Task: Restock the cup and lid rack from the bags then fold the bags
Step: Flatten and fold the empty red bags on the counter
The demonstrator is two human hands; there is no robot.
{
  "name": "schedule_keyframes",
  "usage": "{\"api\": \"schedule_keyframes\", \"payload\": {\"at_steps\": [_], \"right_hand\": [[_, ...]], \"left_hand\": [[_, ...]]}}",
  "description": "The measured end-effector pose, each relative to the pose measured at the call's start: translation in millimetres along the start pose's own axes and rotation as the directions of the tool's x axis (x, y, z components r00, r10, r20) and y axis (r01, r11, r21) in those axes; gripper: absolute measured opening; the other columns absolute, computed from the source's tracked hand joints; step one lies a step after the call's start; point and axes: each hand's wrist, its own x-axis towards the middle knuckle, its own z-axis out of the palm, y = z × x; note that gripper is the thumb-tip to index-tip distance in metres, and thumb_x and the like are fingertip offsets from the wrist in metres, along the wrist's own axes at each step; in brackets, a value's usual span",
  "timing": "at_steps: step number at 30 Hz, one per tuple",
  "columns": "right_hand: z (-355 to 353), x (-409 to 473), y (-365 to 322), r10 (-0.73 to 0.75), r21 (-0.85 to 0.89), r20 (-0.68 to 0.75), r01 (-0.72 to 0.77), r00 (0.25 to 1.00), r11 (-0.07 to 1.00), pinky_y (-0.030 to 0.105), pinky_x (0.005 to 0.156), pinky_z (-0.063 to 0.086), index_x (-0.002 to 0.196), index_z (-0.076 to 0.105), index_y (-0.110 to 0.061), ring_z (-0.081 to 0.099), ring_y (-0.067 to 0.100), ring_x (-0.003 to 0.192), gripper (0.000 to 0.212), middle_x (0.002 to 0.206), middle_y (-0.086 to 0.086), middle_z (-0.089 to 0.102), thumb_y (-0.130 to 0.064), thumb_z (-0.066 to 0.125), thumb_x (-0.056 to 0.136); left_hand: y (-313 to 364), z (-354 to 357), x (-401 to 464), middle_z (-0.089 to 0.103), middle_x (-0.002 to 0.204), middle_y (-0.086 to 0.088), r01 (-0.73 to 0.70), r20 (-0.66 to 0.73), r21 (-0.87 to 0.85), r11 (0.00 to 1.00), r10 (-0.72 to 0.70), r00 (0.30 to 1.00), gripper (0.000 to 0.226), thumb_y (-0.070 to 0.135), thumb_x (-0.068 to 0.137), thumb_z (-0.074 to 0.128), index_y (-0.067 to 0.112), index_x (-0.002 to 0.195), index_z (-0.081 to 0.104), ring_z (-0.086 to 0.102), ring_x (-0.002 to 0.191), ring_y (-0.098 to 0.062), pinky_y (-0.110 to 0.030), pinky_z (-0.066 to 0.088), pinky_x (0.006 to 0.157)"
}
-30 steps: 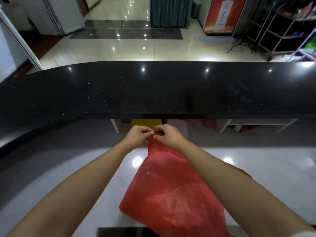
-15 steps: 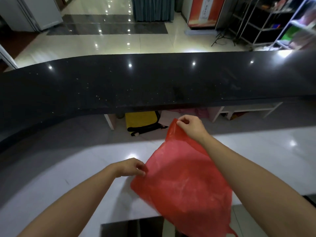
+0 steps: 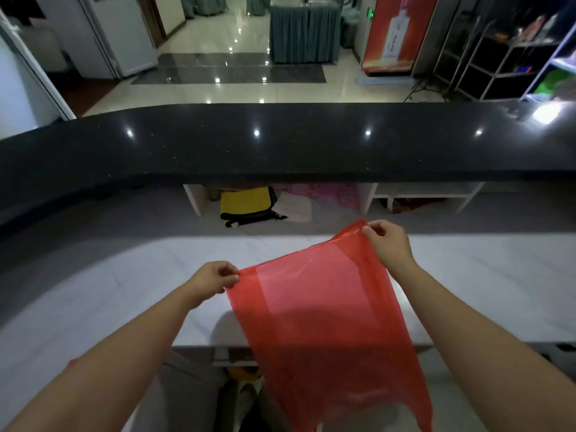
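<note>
A thin red plastic bag (image 3: 324, 332) hangs spread out flat in the air over the white marble counter (image 3: 93, 291). My left hand (image 3: 212, 280) pinches its near-left top corner. My right hand (image 3: 388, 243) pinches the far-right top corner, higher and further away. The bag's top edge is stretched taut between both hands, and its lower end drapes down past the counter's front edge. No cup or lid rack is in view.
A raised black stone ledge (image 3: 280, 141) runs across behind the white counter. Under it, open shelves hold a yellow bag (image 3: 246, 202) and pinkish bags (image 3: 318, 194). Beyond lies a glossy tiled floor with a red poster stand (image 3: 399, 32) and metal racks (image 3: 505, 54).
My hands, together at one point on the bag a second ago, have drawn apart: the left came toward me and leftwards, the right went right, spreading the bag's top edge wide.
</note>
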Motion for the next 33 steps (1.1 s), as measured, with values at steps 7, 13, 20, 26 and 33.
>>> {"api": "schedule_keyframes", "payload": {"at_steps": [7, 13, 20, 26, 33], "right_hand": [[-43.7, -39.4, 39.9, 0.099, -0.058, 0.058, -0.096, 0.993, 0.994, 0.029, 0.076, 0.048, 0.082, 0.070, -0.025, 0.065, 0.014, 0.085, 0.014, 0.084, -0.008, 0.070, -0.021, 0.064, 0.095], [-43.0, -62.5, 45.0, 0.168, -0.081, -0.008, -0.168, 0.986, 0.983, 0.031, 0.078, 0.045, 0.084, 0.069, -0.024, 0.062, 0.017, 0.085, 0.014, 0.081, -0.012, 0.065, -0.021, 0.063, 0.096], [-34.5, -58.2, 27.4, 0.140, -0.079, 0.027, -0.138, 0.990, 0.987, 0.031, 0.078, 0.048, 0.088, 0.072, -0.020, 0.062, 0.016, 0.085, 0.011, 0.084, -0.009, 0.068, -0.024, 0.064, 0.094], [0.5, -30.1, 0.4, 0.171, -0.044, 0.056, -0.169, 0.984, 0.985, 0.037, 0.063, 0.059, 0.091, 0.067, -0.011, 0.072, 0.017, 0.057, 0.012, 0.066, 0.005, 0.071, -0.015, 0.058, 0.098], [70.5, 8.9, 5.2, 0.301, 0.129, 0.031, -0.302, 0.953, 0.944, 0.038, 0.070, 0.063, 0.090, 0.059, -0.010, 0.076, 0.020, 0.066, 0.014, 0.079, 0.013, 0.071, -0.006, 0.050, 0.100]], "left_hand": [[15.2, 16.3, -41.6, 0.073, 0.086, -0.011, -0.024, -0.245, -0.066, 0.998, 0.007, 0.970, 0.002, 0.007, 0.089, 0.074, 0.007, 0.088, 0.073, 0.065, 0.079, -0.022, -0.041, 0.056, 0.080], [32.7, 11.2, -57.5, 0.074, 0.083, -0.009, -0.055, -0.277, -0.004, 0.998, 0.052, 0.960, 0.006, 0.006, 0.090, 0.072, 0.011, 0.087, 0.073, 0.065, 0.077, -0.019, -0.033, 0.052, 0.071], [38.1, -15.8, -64.0, 0.073, 0.087, -0.004, -0.061, -0.351, 0.055, 0.997, 0.076, 0.933, 0.014, 0.001, 0.090, 0.068, 0.015, 0.091, 0.072, 0.067, 0.082, -0.017, -0.030, 0.051, 0.071], [37.1, -38.5, -39.6, 0.072, 0.087, -0.001, -0.029, -0.469, 0.146, 0.989, 0.095, 0.878, 0.010, 0.008, 0.090, 0.069, 0.017, 0.093, 0.071, 0.068, 0.083, -0.018, -0.032, 0.053, 0.074], [16.7, -52.2, 43.6, 0.068, 0.086, 0.002, 0.041, -0.470, 0.203, 0.978, 0.060, 0.880, 0.010, 0.011, 0.092, 0.064, 0.020, 0.091, 0.068, 0.063, 0.086, -0.019, -0.021, 0.040, 0.060]]}}
